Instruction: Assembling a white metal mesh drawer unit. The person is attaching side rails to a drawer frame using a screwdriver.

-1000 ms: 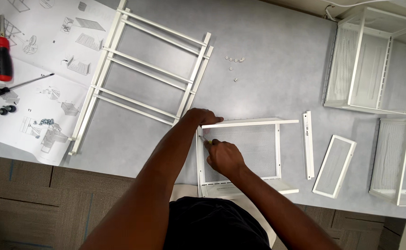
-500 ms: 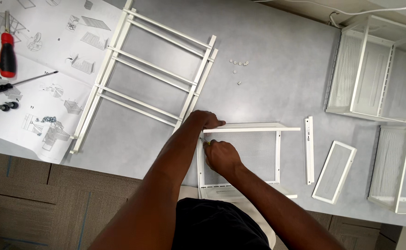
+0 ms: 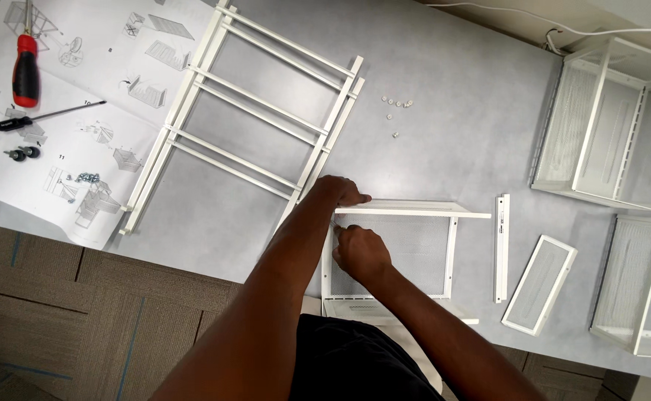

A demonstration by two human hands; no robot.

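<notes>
Two hands (left hand [image 3: 340, 191], right hand [image 3: 359, 252]) grip one mesh frame [image 3: 403, 252].

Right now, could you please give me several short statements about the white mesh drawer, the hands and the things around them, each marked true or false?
1. Both hands are at the top left corner of the white mesh drawer. True: the left hand rests on its top rail and the right hand is just below.
2. The red-handled screwdriver is in the right hand. False: it lies on the paper instruction sheet, far left.
3. The large white ladder-like frame lies flat on the grey table. True.
4. The small white mesh panel lies left of the drawer. False: it lies to its right.
5. Small white fasteners lie loose on the table. True.
</notes>
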